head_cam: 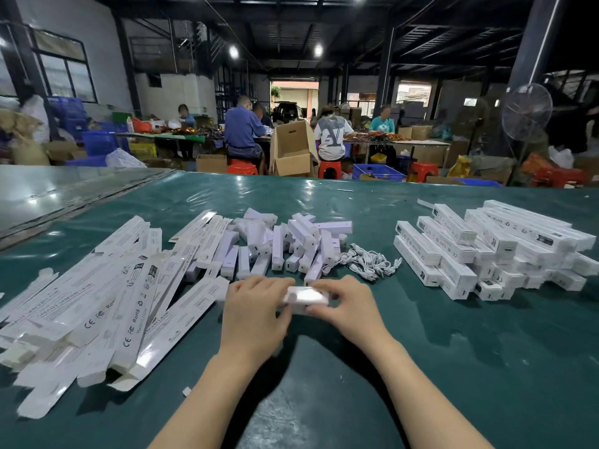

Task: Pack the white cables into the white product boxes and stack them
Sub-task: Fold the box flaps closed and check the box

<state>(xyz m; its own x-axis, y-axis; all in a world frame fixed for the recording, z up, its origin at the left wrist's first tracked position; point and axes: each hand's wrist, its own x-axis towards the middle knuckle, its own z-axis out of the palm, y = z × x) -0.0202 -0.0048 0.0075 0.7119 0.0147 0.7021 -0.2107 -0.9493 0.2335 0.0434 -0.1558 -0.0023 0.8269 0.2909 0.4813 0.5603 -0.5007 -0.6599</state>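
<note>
Both my hands hold one white product box (304,298) low over the green table (453,351), near its middle. My left hand (256,315) grips the box's left part, most of which it hides. My right hand (348,306) pinches the box's right end with fingers and thumb. A small heap of coiled white cables (369,262) lies just beyond my right hand. A stack of closed white boxes (492,251) stands at the right.
Flat unfolded white cartons (107,296) spread over the table's left side. A pile of white lamp units (285,244) lies behind my hands. Beyond the far table edge, several people sit at worktables among cardboard boxes, blue crates and red stools.
</note>
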